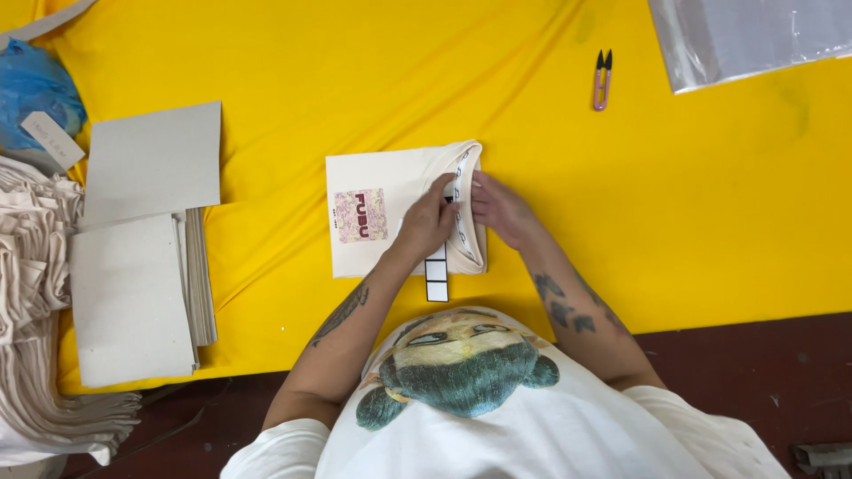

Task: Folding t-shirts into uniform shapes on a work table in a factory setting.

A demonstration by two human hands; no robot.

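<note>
1 shirt (377, 222) lay already folded into a neat cream rectangle in the middle of the counter (692, 222), on its yellow cloth, with a small pink print facing up and the collar (466, 208) turned toward the right end; the folding looked finished, and what seemed left, judging by the hands, was the work at the collar, where a white tag strip (437, 279) with black-edged squares hung out over the near edge of the shirt; 2 hands met at that collar; the left hand (430, 222) rested on the shirt with its fingers curled together and pressed at the neck opening, apparently pinching the upper end of the strip, though the grip itself was hidden under the knuckles; the right hand (499, 208) lay just beside it, fingers close together and bent onto the collar's edge, holding the fabric down rather than carrying anything; to the left, well apart, grey cardboard sheets (146, 257) sat in a loose stack, with a pile of more folded cream cloth (35, 293) at the counter's edge; thread snips (603, 80) lay untouched at the far side, near a clear plastic bag (754, 35); no bag or board had yet been joined to the shirt, as far as could be seen.
</note>
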